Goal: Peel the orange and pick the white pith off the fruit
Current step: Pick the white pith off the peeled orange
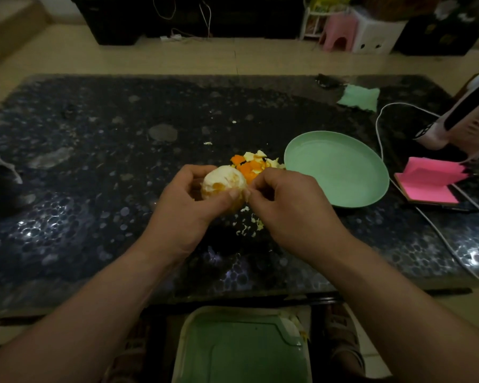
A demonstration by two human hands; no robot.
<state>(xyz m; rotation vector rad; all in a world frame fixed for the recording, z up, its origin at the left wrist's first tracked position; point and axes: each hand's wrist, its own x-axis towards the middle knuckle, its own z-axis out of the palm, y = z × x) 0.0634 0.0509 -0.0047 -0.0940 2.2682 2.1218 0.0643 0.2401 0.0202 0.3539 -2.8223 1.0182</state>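
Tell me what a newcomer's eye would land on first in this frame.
The peeled orange is held above mid-table in the grip of the left hand, the right hand pinching at its white side. Just behind lies a heap of orange peel, with a mint-green plate to its right.

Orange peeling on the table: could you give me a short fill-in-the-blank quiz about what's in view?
1. While the right hand pinches at the orange, the other hand gripping it is the ____.
2. The peel pile lies on the table right beside the empty green ____.
3. The notepad near the table's right end is coloured ____.
Missing words: left; plate; pink.
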